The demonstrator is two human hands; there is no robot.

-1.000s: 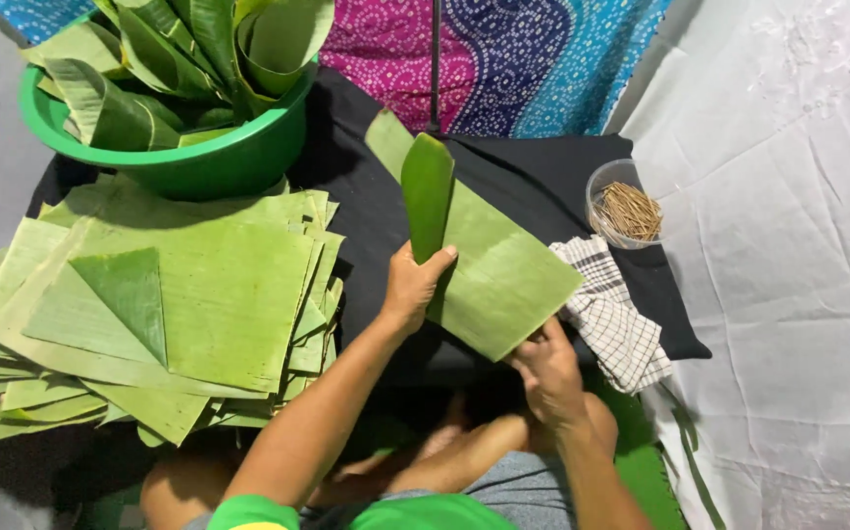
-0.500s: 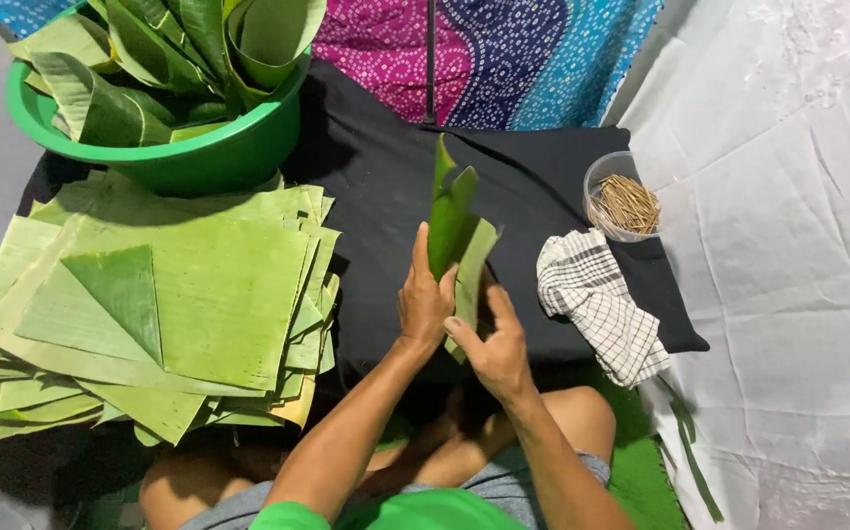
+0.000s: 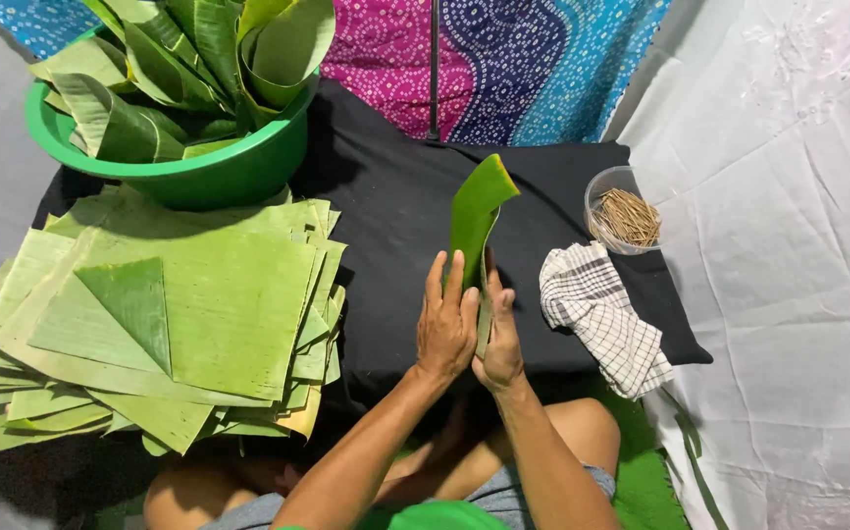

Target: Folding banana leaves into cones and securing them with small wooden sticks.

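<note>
A folded green banana leaf piece (image 3: 474,216) stands upright between my two hands over the black cloth (image 3: 395,216). My left hand (image 3: 447,319) presses flat against its left side, fingers pointing up. Against the right side rests my right hand (image 3: 499,339), fingers closed on the leaf's lower edge. The bottom part of the leaf is hidden between my palms. To my left lies a thick stack of cut banana leaf sheets (image 3: 170,314), with a triangular folded piece on top.
A green plastic basin (image 3: 199,167) full of rolled leaves stands at the back left. A clear cup of wooden sticks (image 3: 624,213) and a checked cloth (image 3: 601,314) lie to the right. White sheeting covers the right side; patterned fabric hangs behind.
The leaf sheet that lay half flat on the black cloth has been lifted and folded narrow; both hands have come together around it.
</note>
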